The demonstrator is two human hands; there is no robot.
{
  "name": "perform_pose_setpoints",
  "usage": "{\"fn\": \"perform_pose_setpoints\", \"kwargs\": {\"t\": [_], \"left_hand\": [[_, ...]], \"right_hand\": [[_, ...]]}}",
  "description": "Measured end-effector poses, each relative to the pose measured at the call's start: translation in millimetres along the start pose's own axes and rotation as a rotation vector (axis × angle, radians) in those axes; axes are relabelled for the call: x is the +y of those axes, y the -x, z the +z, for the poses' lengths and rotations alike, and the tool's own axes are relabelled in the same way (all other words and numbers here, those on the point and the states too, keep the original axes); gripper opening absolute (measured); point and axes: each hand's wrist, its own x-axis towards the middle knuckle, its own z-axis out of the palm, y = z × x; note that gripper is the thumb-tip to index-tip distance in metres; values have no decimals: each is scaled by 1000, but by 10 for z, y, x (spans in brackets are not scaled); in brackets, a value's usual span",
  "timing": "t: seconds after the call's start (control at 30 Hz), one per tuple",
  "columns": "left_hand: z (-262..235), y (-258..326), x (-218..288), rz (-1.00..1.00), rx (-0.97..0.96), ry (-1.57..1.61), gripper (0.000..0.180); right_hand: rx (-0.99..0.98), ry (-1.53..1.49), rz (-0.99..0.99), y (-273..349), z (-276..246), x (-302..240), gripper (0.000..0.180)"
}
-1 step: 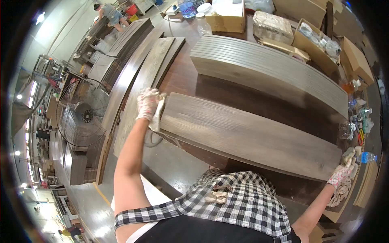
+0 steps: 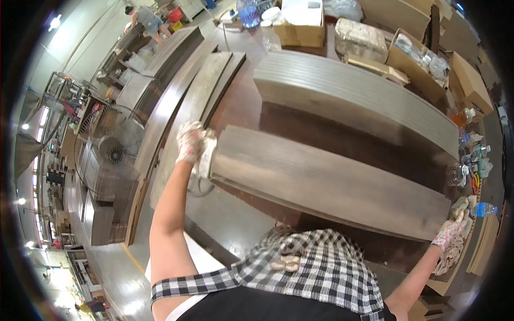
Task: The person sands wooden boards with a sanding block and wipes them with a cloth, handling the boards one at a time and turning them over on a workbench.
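Note:
A stack of long grey-brown wood-grain planks (image 2: 326,179) lies across the table in front of me. At its left end my left hand (image 2: 190,143), in a white patterned glove, grips a whitish cloth (image 2: 206,155) held against or close beside the plank ends. My right hand (image 2: 448,234), gloved the same way, is at the right end, beside the near corner. Its fingers close on a greyish rag (image 2: 460,205), partly hidden by the glove. Below that hand bunches a crumpled beige cloth (image 2: 450,258).
A taller plank stack (image 2: 353,85) stands behind, on the dark table (image 2: 235,101). More planks (image 2: 206,85) lie at left, near a standing fan (image 2: 110,150). Cardboard boxes (image 2: 302,35) line the back; bottles (image 2: 486,208) stand at right. Another person (image 2: 145,24) is far off.
My left hand and its cloth have shifted slightly left and down, along the end of the plank stack. The right hand stays nearly in place. The view has tilted a little.

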Motion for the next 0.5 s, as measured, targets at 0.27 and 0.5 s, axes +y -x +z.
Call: {"fn": "perform_pose_setpoints", "kwargs": {"t": [0.27, 0.5], "left_hand": [[-404, 298, 867, 530, 156, 205, 36], [202, -37, -684, 26, 87, 78, 39]], "right_hand": [[-4, -49, 47, 337, -217, -379, 50], [46, -119, 79, 323, -62, -339, 48]]}}
